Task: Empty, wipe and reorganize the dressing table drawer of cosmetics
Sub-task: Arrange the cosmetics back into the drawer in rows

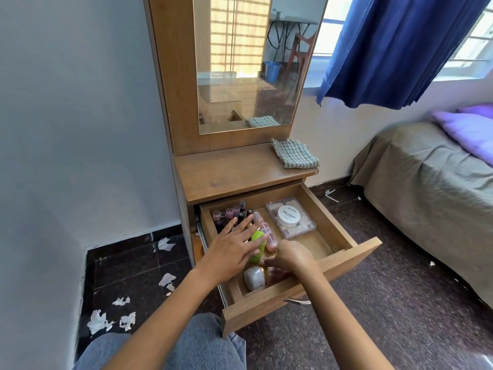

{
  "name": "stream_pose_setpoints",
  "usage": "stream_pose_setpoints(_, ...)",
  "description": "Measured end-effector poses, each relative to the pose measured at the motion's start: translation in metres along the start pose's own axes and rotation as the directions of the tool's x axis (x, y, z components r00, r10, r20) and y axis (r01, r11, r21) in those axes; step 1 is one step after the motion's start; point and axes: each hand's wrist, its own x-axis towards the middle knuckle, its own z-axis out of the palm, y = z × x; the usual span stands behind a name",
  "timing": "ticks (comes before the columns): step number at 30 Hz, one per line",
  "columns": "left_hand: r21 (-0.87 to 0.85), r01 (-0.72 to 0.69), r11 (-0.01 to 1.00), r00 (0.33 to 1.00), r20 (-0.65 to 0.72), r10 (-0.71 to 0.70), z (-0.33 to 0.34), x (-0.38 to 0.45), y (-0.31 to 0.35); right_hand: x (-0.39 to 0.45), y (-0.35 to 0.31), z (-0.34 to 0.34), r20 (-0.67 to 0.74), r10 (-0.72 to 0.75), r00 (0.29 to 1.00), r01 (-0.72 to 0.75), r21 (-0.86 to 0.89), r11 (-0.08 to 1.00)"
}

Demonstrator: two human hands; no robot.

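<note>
The wooden drawer point(346, 259) of the dressing table stands pulled out. Inside it, small nail polish bottles point(230, 212) line the back left, a clear case point(301, 228) with a white jar point(289, 216) on top lies at the back right, and a silver compact point(254, 278) sits near the front. My left hand point(234, 245) lies flat with straight fingers over a green bottle point(258, 243) and the items beside it. My right hand point(289, 256) curls down onto small items near the drawer's front; what it holds is hidden.
A folded checked cloth point(294, 153) lies on the table top point(226, 173) below the mirror point(256, 60). Crumpled white tissues point(100, 320) litter the dark floor at the left. A bed point(432, 188) stands to the right, under a blue curtain point(394, 49).
</note>
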Motion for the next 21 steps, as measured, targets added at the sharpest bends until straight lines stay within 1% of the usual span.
stream_pose_setpoints(5, -0.005, -0.01, 1.0, 1.0, 0.0, 0.01, -0.002, 0.0, 0.001, -0.003, -0.005, 0.012, -0.098, -0.086, 0.992, 0.078, -0.082, 0.994)
stream_pose_setpoints(9, -0.011, -0.009, 1.0, 1.0, 0.014, 0.01, -0.004, 0.001, 0.002, -0.005, -0.004, 0.012, -0.118, -0.069, 0.991, 0.062, -0.063, 0.996)
stream_pose_setpoints(14, -0.001, 0.0, 1.0, 0.999, 0.032, 0.0, -0.007, 0.001, 0.004, -0.012, -0.001, 0.003, -0.079, -0.021, 0.997, 0.018, -0.043, 0.999)
stream_pose_setpoints(17, 0.007, 0.005, 1.0, 0.999, 0.038, -0.005, -0.008, 0.001, 0.004, -0.011, 0.002, -0.002, -0.075, 0.038, 0.996, -0.039, -0.014, 0.999)
stream_pose_setpoints(19, 0.003, 0.01, 1.0, 0.999, 0.043, -0.01, -0.008, 0.001, 0.004, -0.011, 0.001, -0.002, -0.07, 0.03, 0.997, -0.032, -0.023, 0.999)
stream_pose_setpoints(21, -0.001, 0.01, 1.0, 0.999, 0.041, -0.01, -0.009, 0.002, 0.005, -0.012, -0.001, -0.001, -0.053, -0.013, 0.998, 0.012, -0.025, 1.0)
